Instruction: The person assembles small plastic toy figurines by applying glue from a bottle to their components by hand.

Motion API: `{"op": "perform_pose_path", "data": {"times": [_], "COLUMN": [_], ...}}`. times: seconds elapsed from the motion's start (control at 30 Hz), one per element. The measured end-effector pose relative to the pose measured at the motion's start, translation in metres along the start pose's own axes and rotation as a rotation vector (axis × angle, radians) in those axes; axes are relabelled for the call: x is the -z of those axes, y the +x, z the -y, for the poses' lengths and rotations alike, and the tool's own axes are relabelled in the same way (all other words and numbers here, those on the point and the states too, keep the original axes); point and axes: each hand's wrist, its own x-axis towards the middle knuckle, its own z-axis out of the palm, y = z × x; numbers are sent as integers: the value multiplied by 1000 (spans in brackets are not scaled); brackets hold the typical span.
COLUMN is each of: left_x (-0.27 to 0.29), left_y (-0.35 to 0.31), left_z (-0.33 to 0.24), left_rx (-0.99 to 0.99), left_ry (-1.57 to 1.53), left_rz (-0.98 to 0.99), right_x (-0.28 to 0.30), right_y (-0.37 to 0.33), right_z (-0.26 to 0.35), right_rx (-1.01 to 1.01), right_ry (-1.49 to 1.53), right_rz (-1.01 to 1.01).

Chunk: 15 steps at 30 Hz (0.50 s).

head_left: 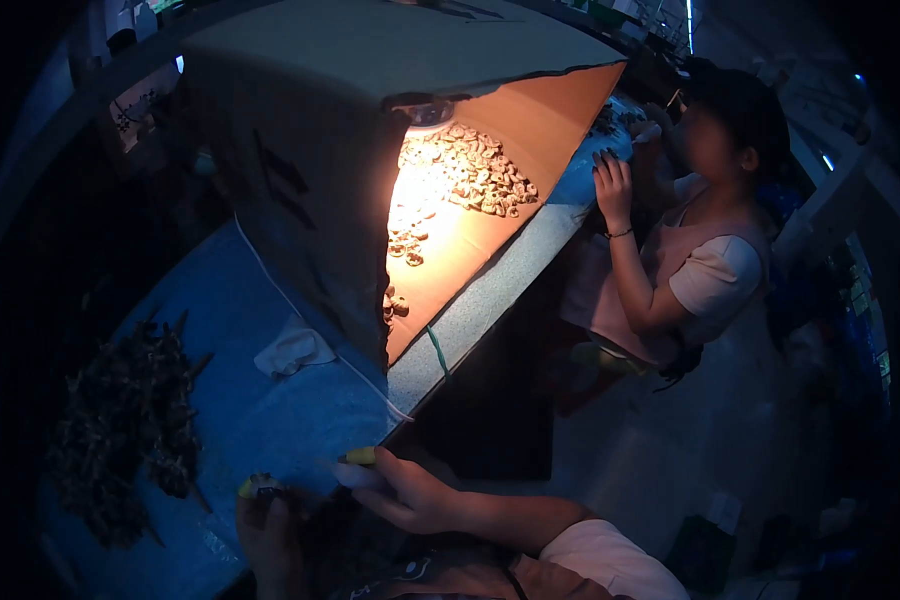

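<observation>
Low in the head view, my left hand (pixel 270 535) is closed around a small dark piece with a pale top (pixel 265 485). A yellow cover sits on one of its fingertips. To its right and apart from it, my right hand (pixel 410 492) is closed, with a yellow cover (pixel 358 456) on a finger. A pale, blurred shape (pixel 352 476) shows at its fingertips; I cannot make out what it is. Both hands are at the near edge of the blue-covered table (pixel 260 415). On the left lies a heap of dark, spiky pieces (pixel 130 430).
A large cardboard box (pixel 300 170) stands ahead, its open side facing right. Inside, a lit lamp (pixel 428 112) shines on many small ring-like pieces (pixel 480 175). A folded white cloth (pixel 295 350) and a white cord (pixel 270 275) lie beside it. A co-worker (pixel 690 230) works at the right.
</observation>
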Motion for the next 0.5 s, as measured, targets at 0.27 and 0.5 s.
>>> {"op": "perform_pose_path", "data": {"times": [0.27, 0.5], "left_x": [-7, -26], "left_y": [9, 14], "left_z": [2, -1], "left_rx": [-87, -94], "left_ry": [86, 62], "left_rz": [-37, 1], "right_x": [4, -7], "right_y": [7, -4], "right_z": [-6, -21], "right_rx": [190, 256], "right_ry": [211, 252], "right_rz": [-117, -191]}}
